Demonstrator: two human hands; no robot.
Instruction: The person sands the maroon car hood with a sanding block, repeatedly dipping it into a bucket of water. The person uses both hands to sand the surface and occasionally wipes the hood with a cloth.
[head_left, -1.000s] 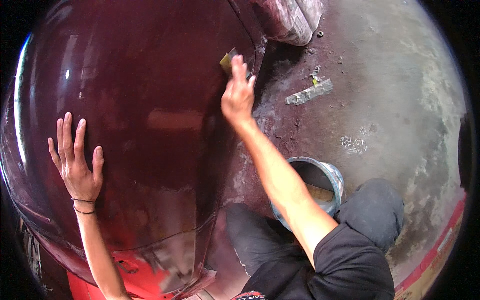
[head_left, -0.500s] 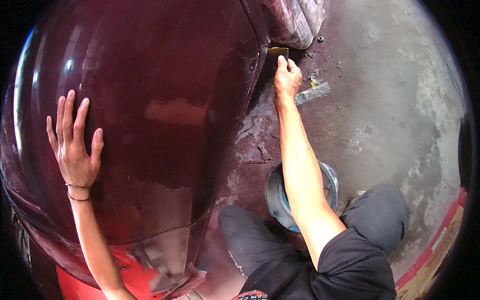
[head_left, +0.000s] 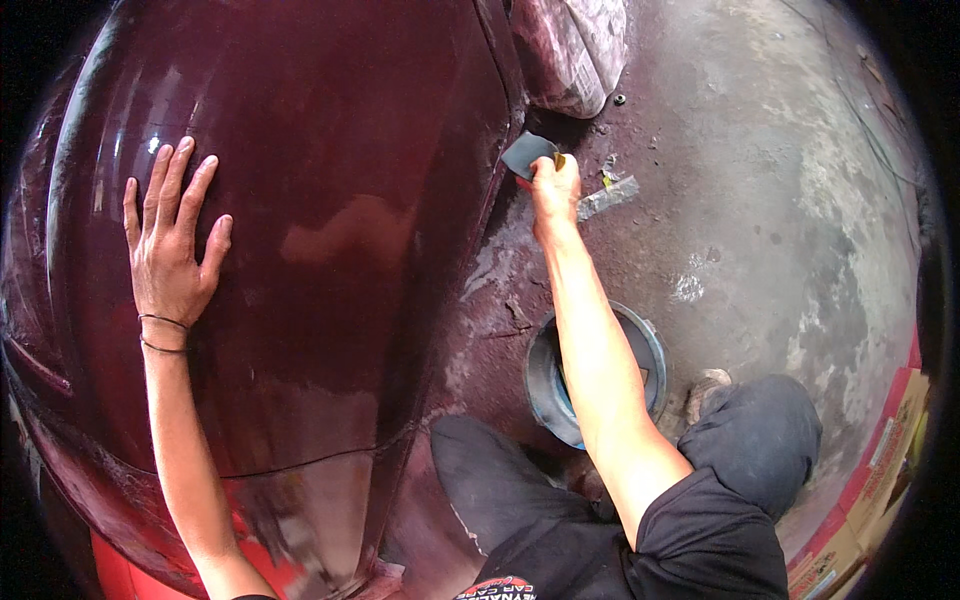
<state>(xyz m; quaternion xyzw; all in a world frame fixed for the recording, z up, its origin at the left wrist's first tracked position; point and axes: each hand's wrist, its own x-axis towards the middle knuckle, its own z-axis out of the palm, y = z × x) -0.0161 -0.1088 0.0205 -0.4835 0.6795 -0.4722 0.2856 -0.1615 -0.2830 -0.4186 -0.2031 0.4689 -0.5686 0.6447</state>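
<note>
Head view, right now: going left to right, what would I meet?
Left hand on the dark red panel → right hand holding a dark sheet → grey tape → right knee → cardboard.

left hand (head_left: 178,255): flat, fingers (head_left: 174,185) spread | right hand (head_left: 556,193): pinched | right arm (head_left: 597,355): extended forward

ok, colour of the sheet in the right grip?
The sheet is mainly dark grey; shows best in the head view.
</note>
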